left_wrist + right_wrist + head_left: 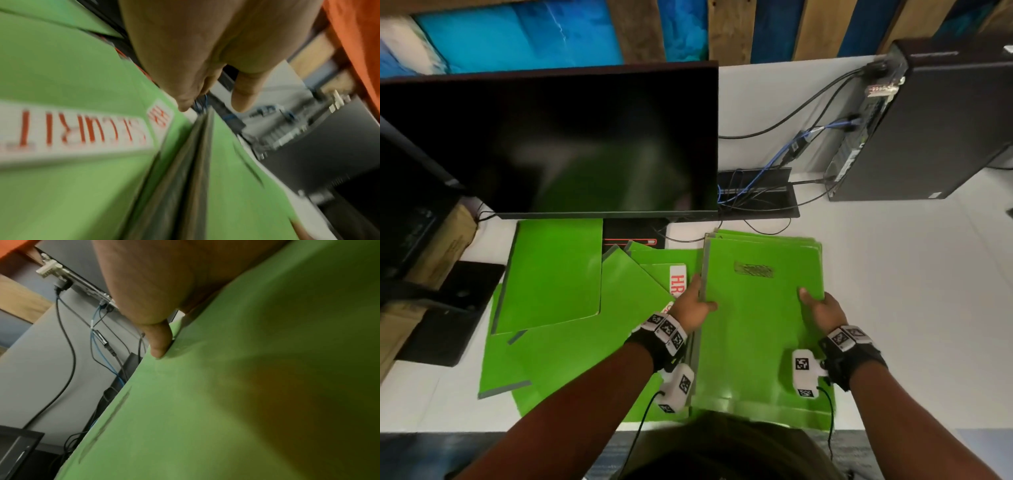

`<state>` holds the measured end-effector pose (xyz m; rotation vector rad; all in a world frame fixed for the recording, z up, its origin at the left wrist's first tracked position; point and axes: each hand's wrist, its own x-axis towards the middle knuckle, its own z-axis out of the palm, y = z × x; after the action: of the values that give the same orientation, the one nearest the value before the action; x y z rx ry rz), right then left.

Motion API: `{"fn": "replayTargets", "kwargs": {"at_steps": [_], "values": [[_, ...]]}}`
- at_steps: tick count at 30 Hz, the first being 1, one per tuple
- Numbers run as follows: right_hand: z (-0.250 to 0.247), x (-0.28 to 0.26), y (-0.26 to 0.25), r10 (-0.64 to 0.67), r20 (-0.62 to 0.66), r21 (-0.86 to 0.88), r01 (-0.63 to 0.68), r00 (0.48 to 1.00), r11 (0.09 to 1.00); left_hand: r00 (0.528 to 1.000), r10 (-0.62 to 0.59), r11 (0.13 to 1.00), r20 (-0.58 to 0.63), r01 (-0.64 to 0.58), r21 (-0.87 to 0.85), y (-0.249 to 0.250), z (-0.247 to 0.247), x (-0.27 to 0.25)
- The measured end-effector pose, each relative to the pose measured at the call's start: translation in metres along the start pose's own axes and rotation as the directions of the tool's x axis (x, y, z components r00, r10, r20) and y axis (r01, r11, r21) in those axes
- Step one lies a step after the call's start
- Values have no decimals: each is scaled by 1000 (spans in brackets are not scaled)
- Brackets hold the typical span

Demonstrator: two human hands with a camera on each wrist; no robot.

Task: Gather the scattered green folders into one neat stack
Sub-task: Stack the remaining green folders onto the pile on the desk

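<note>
A stack of green folders (760, 318) lies on the white table (914, 291), right of centre, grey spines to the left. My left hand (702, 294) grips its left edge, thumb on top and fingers (185, 91) down along the spines (193, 170). My right hand (815, 301) holds the right edge with its thumb (159, 342) pressed on the top cover (205, 402); its fingers are hidden. Left of the stack several green folders lie scattered and overlapping: one square under the monitor (554, 274), one with a red "HR" label (654, 270), others nearer me (571, 359).
A dark monitor (551, 144) stands behind the folders, its stand base (452, 308) at the left beside a cardboard box (445, 246). A black computer tower (928, 130) stands at the back right, with cables (784, 154) running to a desk opening (756, 195).
</note>
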<state>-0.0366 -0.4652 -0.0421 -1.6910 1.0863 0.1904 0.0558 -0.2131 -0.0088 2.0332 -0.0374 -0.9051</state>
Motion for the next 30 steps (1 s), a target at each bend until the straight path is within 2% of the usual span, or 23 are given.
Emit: {"fn": "replayTargets", "kwargs": {"at_steps": [2,3,5,7,8,11,13,15,20,22,23,24,25,26,27,28,30], "values": [[2,4,4,58,-25,-37,-59,998,998,997,77,990,-30,-80,-115,-2,-26,2],[3,5,7,78,-43,-49,-80,996,996,988,113,980,-102,-128,-155,-4,-45,3],[5,5,11,91,-84,-79,-98,992,992,935,174,974,-309,-210,-88,-15,-90,5],[8,6,13,84,-114,-121,-97,990,988,860,130,991,-493,-126,41,-41,-138,0],[9,6,13,82,-127,-136,-99,988,986,834,92,992,-544,-30,122,-60,-160,-3],[11,9,13,77,-160,-176,-105,984,979,819,-34,898,-572,276,342,-124,-200,-21],[11,11,15,85,-164,-184,-115,983,976,834,-138,826,-535,394,402,-154,-203,-38],[12,11,16,94,-163,-170,-122,982,978,841,-170,795,-514,425,432,-170,-194,-52],[11,9,12,96,-165,-156,-122,982,980,853,-11,745,-522,355,565,-182,-170,-79],[12,7,11,99,-164,-133,-121,982,984,828,66,751,-556,325,574,-186,-174,-83],[13,6,11,110,-169,-111,-130,979,985,800,89,767,-594,326,553,-192,-180,-80],[13,6,12,119,-173,-94,-137,978,986,744,40,799,-667,377,469,-191,-187,-79],[14,5,12,132,-177,-83,-148,975,985,676,-73,846,-733,431,314,-191,-197,-77],[14,6,14,138,-177,-78,-154,974,985,607,-229,834,-761,525,168,-190,-205,-75],[15,6,13,145,-180,-76,-161,973,984,557,-370,791,-743,608,62,-188,-214,-74],[14,6,14,144,-181,-76,-160,973,984,518,-476,722,-710,692,21,-186,-222,-71],[14,7,14,139,-189,-79,-156,972,985,503,-553,651,-665,758,31,-188,-235,-63]]}}
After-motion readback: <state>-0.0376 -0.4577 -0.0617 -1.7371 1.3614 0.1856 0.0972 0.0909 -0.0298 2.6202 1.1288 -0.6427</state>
